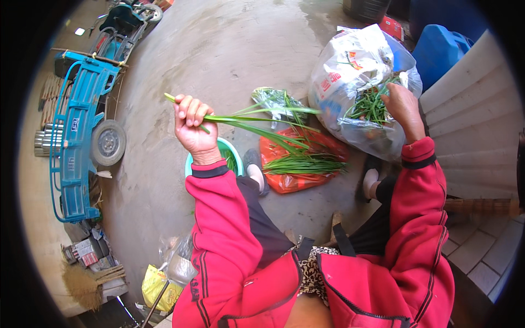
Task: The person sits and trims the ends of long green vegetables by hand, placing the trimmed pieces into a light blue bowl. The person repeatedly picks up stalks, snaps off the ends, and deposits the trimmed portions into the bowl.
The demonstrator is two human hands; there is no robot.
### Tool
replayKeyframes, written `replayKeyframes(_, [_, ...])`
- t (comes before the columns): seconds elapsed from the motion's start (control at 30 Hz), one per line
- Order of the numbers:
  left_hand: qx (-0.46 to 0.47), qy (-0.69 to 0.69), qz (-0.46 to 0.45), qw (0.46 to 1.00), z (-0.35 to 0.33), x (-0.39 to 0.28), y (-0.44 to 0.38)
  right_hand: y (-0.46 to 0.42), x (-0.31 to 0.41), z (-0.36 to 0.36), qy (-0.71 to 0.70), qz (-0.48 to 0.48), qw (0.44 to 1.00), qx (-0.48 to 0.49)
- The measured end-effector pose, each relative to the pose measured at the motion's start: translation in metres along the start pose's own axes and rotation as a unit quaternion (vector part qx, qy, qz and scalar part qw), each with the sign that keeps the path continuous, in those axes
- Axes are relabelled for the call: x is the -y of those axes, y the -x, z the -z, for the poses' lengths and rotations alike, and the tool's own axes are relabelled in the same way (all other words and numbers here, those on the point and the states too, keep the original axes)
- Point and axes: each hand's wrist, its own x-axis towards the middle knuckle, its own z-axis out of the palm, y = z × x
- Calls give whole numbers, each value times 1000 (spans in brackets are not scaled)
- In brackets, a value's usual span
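My left hand (pixel 196 123) is closed around the pale stem ends of a small bunch of long green leaves (pixel 254 123), whose tips fan out to the right. My right hand (pixel 402 104) is over the opening of a large clear plastic bag (pixel 371 135), by the green leaf scraps (pixel 371 102) in it; whether its fingers hold any is unclear. Between my feet, a heap of long green leaves (pixel 301 165) lies on a red plastic bag (pixel 283 186). A smaller clear bag (pixel 270 98) with greens lies beyond it. Cut greens show in a light green basin (pixel 188 166), partly hidden by my left forearm.
A blue plastic jug (pixel 439 51) and a dark bucket (pixel 366 9) stand behind the large bag. A blue cargo tricycle (pixel 78 139) is at the far left, near a straw broom (pixel 82 287). A yellow bag (pixel 158 287) lies lower left. A pale corrugated panel (pixel 471 106) borders the right.
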Motion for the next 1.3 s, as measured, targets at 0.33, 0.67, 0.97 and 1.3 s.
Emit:
replayKeyframes(0.33, [42,0,29,999,-8,7,-2,5,30,3,-162,105,980,-50])
replayKeyframes(0.67, [-101,-592,181,779,78,-39,-54,6,56,-1,-177,155,972,-18])
replayKeyframes(0.97, [-255,-840,38,477,33,-195,1,8,85,-10,-148,197,969,32])
replayKeyframes(1.3, [-289,-918,259,83,179,-241,157,13,134,-35,-143,227,958,105])
